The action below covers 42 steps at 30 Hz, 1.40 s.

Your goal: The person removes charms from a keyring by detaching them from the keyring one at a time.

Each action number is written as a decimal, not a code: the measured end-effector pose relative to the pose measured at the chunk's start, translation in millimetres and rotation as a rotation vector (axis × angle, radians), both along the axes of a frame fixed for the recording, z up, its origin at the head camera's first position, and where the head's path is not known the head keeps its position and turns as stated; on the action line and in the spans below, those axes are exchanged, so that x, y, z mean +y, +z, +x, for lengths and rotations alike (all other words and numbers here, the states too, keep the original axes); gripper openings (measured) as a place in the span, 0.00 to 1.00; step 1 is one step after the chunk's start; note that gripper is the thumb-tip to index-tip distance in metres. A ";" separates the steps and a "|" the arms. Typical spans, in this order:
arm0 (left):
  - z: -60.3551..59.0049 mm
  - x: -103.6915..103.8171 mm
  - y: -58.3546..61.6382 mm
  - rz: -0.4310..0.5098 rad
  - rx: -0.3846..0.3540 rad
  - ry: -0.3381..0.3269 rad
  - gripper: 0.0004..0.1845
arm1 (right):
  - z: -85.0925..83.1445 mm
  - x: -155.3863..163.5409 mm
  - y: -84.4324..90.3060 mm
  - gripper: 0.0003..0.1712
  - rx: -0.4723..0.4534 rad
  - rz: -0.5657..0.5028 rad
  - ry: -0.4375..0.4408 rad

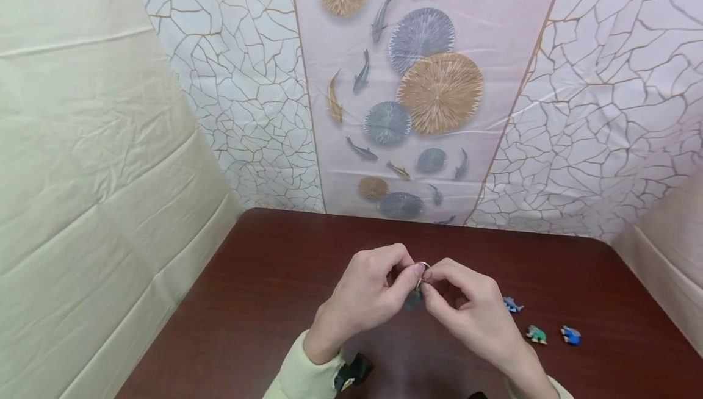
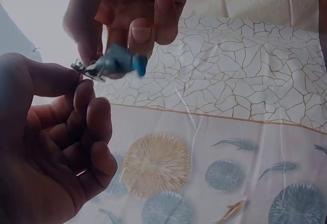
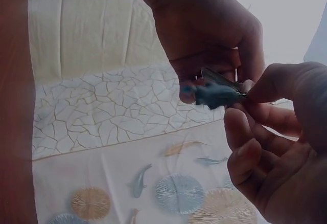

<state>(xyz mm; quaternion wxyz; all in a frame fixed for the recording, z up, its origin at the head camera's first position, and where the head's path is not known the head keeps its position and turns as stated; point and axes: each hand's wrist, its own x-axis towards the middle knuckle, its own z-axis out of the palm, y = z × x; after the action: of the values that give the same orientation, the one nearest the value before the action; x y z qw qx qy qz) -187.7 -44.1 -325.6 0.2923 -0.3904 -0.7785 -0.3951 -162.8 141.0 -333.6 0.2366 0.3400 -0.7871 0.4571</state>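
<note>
My left hand (image 1: 368, 289) and right hand (image 1: 475, 310) meet above the table, fingertips almost together. Between them is a thin metal key ring (image 1: 426, 268), pinched by the thumb and forefinger of each hand. A small blue-grey figure charm (image 1: 413, 299) hangs below the ring. The left wrist view shows this charm (image 2: 116, 61) blurred, with a brighter blue end, beside small metal links. In the right wrist view the charm (image 3: 218, 95) lies just off the right fingertips, the ring seen edge-on behind it. Fingers hide the join between charm and ring.
Right of my right hand, a blue shark-like figure (image 1: 512, 304), a green figure (image 1: 536, 334) and a blue figure (image 1: 570, 335) lie on the dark red-brown table (image 1: 263, 277). A patterned cloth (image 1: 252, 82) hangs behind, with a cream cloth (image 1: 82, 173) along the left.
</note>
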 end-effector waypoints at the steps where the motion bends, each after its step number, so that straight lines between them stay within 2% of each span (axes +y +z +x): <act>1: -0.1 -0.1 -0.1 -0.004 -0.002 0.001 0.11 | 0.3 -0.1 0.4 0.18 0.016 -0.006 -0.003; 5: -0.6 -0.3 -0.6 -0.027 -0.015 -0.021 0.10 | 0.7 0.5 1.7 0.20 0.090 -0.023 -0.014; 10: -1.1 -1.7 -1.0 -0.062 -0.076 -0.080 0.11 | 0.4 2.8 2.4 0.20 0.163 0.000 -0.015; 16: -1.3 -3.8 1.0 -0.140 -0.189 -0.155 0.11 | 0.2 3.8 5.9 0.18 0.275 0.003 0.092; 19: -1.3 -4.0 1.5 -0.173 -0.216 -0.181 0.10 | 0.4 3.8 7.7 0.16 0.311 -0.005 0.151; 26: -2.3 -2.1 0.1 -0.230 -0.177 -0.225 0.11 | 0.4 4.9 8.6 0.15 0.333 -0.037 0.203; 32: -1.2 2.0 -1.0 -0.152 -0.188 -0.243 0.04 | 1.6 5.9 8.9 0.16 0.328 -0.073 0.155; 36: 0.8 3.9 -0.1 -0.096 -0.173 -0.262 0.05 | 2.6 7.4 10.3 0.18 0.303 -0.085 0.103; 42: 2.8 4.4 0.5 -0.079 -0.150 -0.317 0.04 | 4.1 9.4 11.5 0.19 0.269 -0.128 0.119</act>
<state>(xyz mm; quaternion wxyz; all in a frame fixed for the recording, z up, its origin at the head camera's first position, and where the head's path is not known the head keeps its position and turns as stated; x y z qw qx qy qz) -184.9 -39.6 -325.1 0.1517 -0.4886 -0.7418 -0.4335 -158.7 150.4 -322.1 0.3335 0.4286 -0.6961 0.4697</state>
